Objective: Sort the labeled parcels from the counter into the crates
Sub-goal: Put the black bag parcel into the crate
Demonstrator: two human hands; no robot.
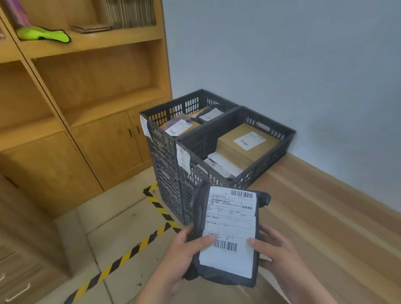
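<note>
A dark grey parcel bag (227,234) with a large white shipping label is held upright in front of me. My left hand (183,252) grips its lower left edge, thumb on the label. My right hand (275,254) grips the lower right edge, thumb also on the label. Beyond the parcel stand two black slotted crates side by side. The left crate (171,116) holds several labeled parcels. The right crate (276,138) holds a brown labeled box (247,141) and other parcels. Each crate has a white paper tag on its near wall.
A wooden counter (332,220) runs along the grey wall on the right. Wooden shelves and cabinets (92,85) fill the left side. Yellow-black tape (121,258) marks the tiled floor. A drawer unit (4,268) sits at lower left.
</note>
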